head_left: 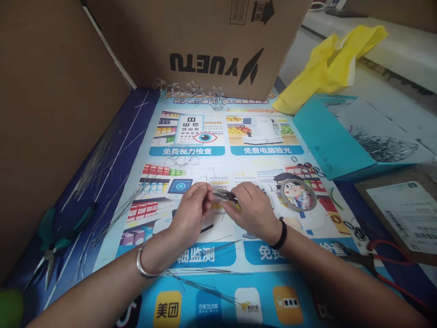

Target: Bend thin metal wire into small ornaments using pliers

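My left hand (194, 205) pinches a thin bent wire (210, 174) between thumb and fingertips. Closed around a pair of pliers (225, 195), my right hand (254, 207) brings their jaws up to the wire, close to my left fingertips. Whether the jaws grip the wire is too small to tell. Both hands are over the printed poster (223, 262). Loose lengths of wire (208, 289) lie below the hands, and more wires (126, 205) spread to the left. A pale tangle of bent wire (184, 159) rests just beyond my left hand.
Green-handled pliers (51, 246) lie at left. Red-handled scissors (368, 262), a clear round dish (298, 195) and several dark rings (307, 168) are at right. Behind them is a teal box (334, 150) with wire pieces and a yellow cloth (327, 68). A cardboard box (211, 27) blocks the back.
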Tool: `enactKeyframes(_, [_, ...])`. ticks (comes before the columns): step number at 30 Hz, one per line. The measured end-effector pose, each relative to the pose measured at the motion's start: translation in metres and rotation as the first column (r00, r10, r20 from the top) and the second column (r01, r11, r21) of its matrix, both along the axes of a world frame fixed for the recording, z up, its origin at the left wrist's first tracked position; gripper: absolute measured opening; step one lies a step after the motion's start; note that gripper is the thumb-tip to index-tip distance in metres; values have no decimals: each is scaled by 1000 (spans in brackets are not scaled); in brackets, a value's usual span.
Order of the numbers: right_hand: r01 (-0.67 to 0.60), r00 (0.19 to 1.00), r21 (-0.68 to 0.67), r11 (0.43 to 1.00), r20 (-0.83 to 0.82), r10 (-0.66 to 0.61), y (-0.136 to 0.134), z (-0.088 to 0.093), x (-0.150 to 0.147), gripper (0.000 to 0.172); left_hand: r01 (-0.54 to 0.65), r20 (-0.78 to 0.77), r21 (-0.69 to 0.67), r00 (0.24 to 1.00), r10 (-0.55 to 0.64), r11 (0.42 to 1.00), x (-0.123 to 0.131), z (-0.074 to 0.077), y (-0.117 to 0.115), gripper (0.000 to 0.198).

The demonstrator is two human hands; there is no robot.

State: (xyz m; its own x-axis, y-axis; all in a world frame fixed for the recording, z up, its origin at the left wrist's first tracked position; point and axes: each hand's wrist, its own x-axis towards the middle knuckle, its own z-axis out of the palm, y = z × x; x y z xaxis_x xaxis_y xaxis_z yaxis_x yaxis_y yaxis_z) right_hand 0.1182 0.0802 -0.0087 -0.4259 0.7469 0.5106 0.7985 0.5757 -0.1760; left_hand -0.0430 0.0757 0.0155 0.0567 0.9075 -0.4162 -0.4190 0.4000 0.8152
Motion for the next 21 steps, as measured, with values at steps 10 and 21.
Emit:
enactKeyframes(10, [-34, 998, -36, 999, -48, 32, -2, 2, 0, 29, -26, 100, -8, 995, 27, 1000, 0, 0, 2, 11])
enactKeyframes(21, [-69, 998, 18, 997, -3, 69, -3, 1, -4, 28, 32, 196, -40, 980, -24, 999, 0, -1, 3, 14])
